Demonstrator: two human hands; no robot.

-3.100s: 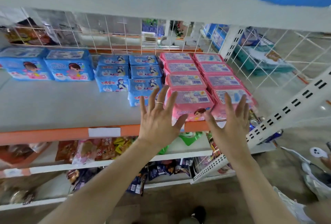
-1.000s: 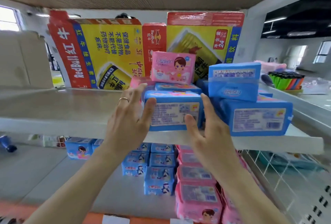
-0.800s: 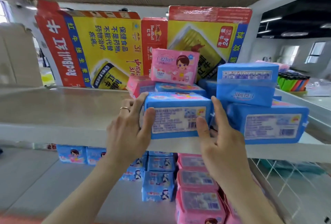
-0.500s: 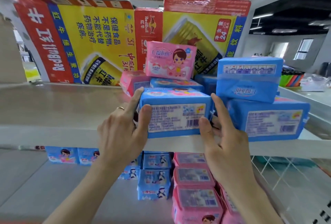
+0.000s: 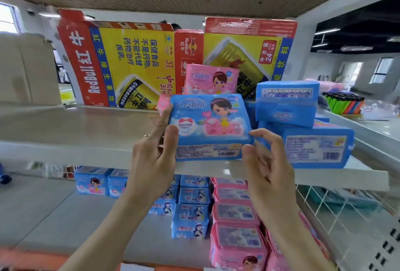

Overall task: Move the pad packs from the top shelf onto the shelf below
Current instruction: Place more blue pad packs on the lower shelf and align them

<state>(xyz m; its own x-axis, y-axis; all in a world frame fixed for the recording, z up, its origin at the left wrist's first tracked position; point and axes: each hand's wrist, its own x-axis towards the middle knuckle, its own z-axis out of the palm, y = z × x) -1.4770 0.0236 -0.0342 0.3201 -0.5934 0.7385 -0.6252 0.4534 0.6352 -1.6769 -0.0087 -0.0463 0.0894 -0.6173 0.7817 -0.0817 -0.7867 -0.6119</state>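
From the head view, Red Bull cartons (image 5: 121,65) stood along the back of the top shelf (image 5: 75,132). A pink pack (image 5: 211,80) stood behind, and stacked blue packs (image 5: 303,136) crowded just to the right. The left hand (image 5: 151,158) and right hand (image 5: 268,166) each had their grip clamped on one end of a blue pad pack (image 5: 211,123), tilted face-out at that shelf's front edge. Whether it touched the shelf was unclear. On the shelf below (image 5: 54,216), rows of pink packs (image 5: 236,234) were partly hidden by the forearms.

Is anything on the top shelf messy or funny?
Yes. On the top shelf the packs are heaped, not lined up: a pink pack perches on the pile behind the blue pack the left hand and right hand grip, and the Red Bull carton at the back looks tilted.
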